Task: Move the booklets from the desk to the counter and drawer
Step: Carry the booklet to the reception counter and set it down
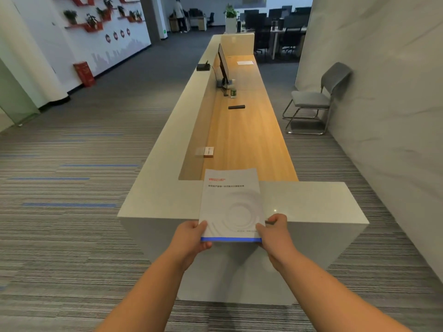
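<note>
A stack of white booklets [232, 207] with red title text and a blue bottom band is held flat over the near end of the white counter [311, 207]. My left hand [191, 238] grips the stack's near left corner and my right hand [273, 233] grips its near right corner, thumbs on top. The far edge of the booklets reaches over the lower wooden desk [244, 140] that runs away behind the counter. Whether the stack rests on the counter top or hovers just above it is unclear.
On the desk lie a small box [208, 151], a black bar-shaped object [236, 107], a green jar [233, 92], a monitor [223, 65] and a sheet of paper [245, 62]. A grey chair [316, 99] stands at the right wall. A person stands far back.
</note>
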